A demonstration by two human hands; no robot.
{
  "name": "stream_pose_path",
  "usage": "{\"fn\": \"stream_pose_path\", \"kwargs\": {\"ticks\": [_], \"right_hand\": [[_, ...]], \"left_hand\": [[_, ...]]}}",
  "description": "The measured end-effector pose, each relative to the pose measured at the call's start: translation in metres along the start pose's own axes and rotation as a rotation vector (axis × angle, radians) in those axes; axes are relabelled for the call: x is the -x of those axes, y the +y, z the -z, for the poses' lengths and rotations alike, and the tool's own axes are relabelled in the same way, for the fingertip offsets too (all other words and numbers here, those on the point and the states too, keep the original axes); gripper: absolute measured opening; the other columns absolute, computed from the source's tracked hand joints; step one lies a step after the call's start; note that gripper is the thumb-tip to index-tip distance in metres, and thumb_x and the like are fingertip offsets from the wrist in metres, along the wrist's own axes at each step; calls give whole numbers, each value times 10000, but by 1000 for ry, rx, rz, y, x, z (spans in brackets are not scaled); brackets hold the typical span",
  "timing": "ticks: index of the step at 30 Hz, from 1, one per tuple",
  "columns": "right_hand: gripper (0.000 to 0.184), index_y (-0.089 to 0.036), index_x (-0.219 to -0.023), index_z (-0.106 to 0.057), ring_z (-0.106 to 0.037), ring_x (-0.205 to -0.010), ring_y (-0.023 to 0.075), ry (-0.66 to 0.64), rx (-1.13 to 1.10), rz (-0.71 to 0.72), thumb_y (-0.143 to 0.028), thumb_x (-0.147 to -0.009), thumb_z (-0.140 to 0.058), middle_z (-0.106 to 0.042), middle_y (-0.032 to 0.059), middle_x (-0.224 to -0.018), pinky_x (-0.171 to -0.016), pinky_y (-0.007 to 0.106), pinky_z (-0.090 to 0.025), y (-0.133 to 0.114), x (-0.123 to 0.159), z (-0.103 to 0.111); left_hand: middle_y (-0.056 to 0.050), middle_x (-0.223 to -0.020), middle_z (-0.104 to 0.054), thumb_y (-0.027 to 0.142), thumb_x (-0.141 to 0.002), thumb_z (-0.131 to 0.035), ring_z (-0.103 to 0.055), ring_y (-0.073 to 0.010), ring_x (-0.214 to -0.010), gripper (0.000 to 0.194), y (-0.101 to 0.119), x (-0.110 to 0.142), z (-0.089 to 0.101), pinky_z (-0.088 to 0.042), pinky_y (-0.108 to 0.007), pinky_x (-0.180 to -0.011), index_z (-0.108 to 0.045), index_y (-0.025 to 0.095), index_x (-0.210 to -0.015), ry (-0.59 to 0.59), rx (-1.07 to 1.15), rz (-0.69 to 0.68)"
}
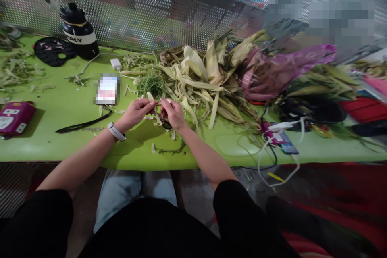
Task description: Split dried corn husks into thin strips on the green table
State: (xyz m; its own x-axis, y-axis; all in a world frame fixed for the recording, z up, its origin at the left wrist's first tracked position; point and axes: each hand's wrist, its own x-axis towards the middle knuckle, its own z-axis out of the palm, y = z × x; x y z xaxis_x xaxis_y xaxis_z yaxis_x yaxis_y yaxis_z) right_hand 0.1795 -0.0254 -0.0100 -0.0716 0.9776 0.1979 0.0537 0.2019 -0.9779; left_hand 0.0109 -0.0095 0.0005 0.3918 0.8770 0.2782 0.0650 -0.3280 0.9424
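My left hand (137,111) is closed in a pinch, and a pale husk strip (150,96) sticks up at its fingertips. Close beside it, my right hand (173,113) is also closed, its fingertips nearly touching the left ones. A thin piece of the strip seems to span the short gap between them; the fingers partly hide it. Just behind the hands lies a bundle of thin green strands (149,85). A large heap of dry corn husks (199,84) spreads to the right. Small husk scraps (159,119) lie beneath my fingers.
On the green table (130,157) are a phone (107,89), a black strap (84,123), a purple box (16,118) and a black bottle (79,34). A pink plastic bag (263,72) lies by the husks. White cables (284,125) hang over the front edge. Behind stands perforated metal (136,12).
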Motion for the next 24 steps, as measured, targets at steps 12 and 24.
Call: {"fn": "stream_pose_path", "kwargs": {"ticks": [12,24], "right_hand": [[490,-204,-747,-539,-548,-604,123,-228,190,71,-682,-855,-546,-574,-18,-636,-635,280,-473,7,-5,3],[473,-221,-827,-533,-560,-600,121,-252,114,56,-691,-874,-509,-591,-16,-672,-591,261,-475,4,-10,13]], "left_hand": [[-19,-605,-619,533,-809,-703,-509,-104,-570,397,-10,-3,2,-405,-247,-552,-699,158,-677,172,130,46],[-50,-827,-690,429,-924,-552,-655,-127,-724,355,1,-5,17,-527,-236,-618,-720,152,-1070,80,578,264]]}}
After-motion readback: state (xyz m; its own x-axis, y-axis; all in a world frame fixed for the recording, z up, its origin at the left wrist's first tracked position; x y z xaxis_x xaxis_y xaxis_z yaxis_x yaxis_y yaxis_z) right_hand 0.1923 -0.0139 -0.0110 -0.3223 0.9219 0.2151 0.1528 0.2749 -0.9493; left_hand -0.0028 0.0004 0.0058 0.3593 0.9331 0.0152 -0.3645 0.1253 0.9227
